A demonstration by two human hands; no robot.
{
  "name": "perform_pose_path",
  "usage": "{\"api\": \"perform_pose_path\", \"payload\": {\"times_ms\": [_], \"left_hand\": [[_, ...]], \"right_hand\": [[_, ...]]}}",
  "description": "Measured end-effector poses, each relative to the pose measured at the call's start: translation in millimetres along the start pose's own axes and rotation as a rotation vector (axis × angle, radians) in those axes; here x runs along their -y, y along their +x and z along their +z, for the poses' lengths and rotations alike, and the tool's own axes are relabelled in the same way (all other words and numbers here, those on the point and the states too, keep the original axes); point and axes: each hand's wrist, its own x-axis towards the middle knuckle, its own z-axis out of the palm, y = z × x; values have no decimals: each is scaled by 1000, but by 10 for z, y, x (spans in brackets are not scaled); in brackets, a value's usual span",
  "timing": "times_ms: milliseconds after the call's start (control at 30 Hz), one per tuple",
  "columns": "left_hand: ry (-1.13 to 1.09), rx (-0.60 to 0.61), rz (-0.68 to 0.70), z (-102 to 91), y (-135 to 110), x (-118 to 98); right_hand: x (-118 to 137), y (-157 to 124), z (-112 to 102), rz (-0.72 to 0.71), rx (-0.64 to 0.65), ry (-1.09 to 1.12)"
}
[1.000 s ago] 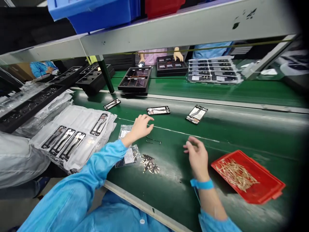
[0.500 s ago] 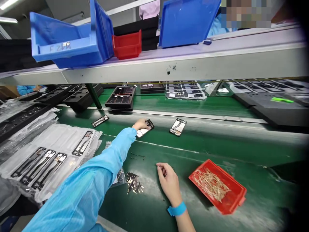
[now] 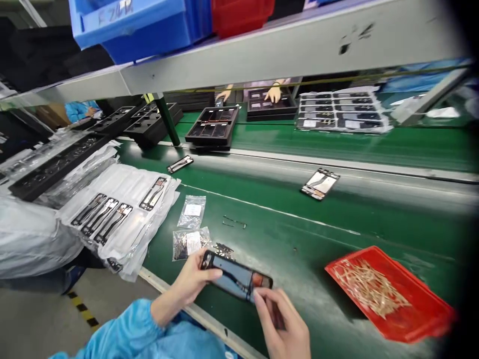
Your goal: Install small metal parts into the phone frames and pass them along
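Observation:
My left hand [image 3: 190, 279] grips one end of a phone frame [image 3: 235, 277], thumb on top and fingers behind. The frame lies tilted in front of me, showing a pale inner face, a dark flex cable and an orange patch. At its right end my right hand [image 3: 282, 319] has thumb and forefinger pressed together on the near corner. Whether a small part is also between those fingers is hidden. Just behind the frame is a pile of small dark and metal parts [image 3: 223, 249], partly covered. Beside it lie a bag of small parts [image 3: 190, 242] and another labelled plastic bag [image 3: 192, 211].
A red tray [image 3: 415, 311] of thin wooden sticks stands at right. Other phone frames lie on the green belt [image 3: 321, 183] and in a white plastic tray [image 3: 130, 182] at left. Black trays [image 3: 213, 127] and a co-worker's hands [image 3: 274, 92] are beyond. A shelf beam [image 3: 262, 50] crosses above.
My left hand has lifted the phone frame off the belt and brought it close to me. My right hand has come to its end. The view has tilted down, and co-worker hands now show behind.

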Motion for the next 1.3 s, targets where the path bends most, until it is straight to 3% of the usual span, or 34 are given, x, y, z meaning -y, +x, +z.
{"api": "perform_pose_path", "payload": {"times_ms": [67, 167, 333, 433, 533, 700, 800, 933, 1133, 1300], "left_hand": [[-28, -77, -55, -173, -293, 284], [180, -134, -20, -374, -527, 530], [744, -118, 106, -540, -542, 523], [1010, -98, 193, -576, -471, 508], [1146, -61, 245, -595, -406, 539], [1219, 6, 289, -543, -296, 556], [1246, 8, 267, -464, -229, 533], [1224, 49, 289, -412, -186, 483], [1099, 78, 436, -385, -122, 398], [992, 19, 581, -259, 18, 269]], "right_hand": [[-44, -148, -21, -50, 66, -83], [-96, -66, 111, -108, 115, -206], [-131, 441, 662, -327, 288, -594], [-189, 646, 801, -380, 324, -741], [-275, 749, 648, -343, 276, -734], [-412, 808, 170, -263, 152, -644], [-451, 793, 42, -237, 195, -567], [-417, 746, 107, -211, 283, -507], [-395, 733, 323, -136, 223, -594], [-305, 715, 271, -116, 191, -542]]}}
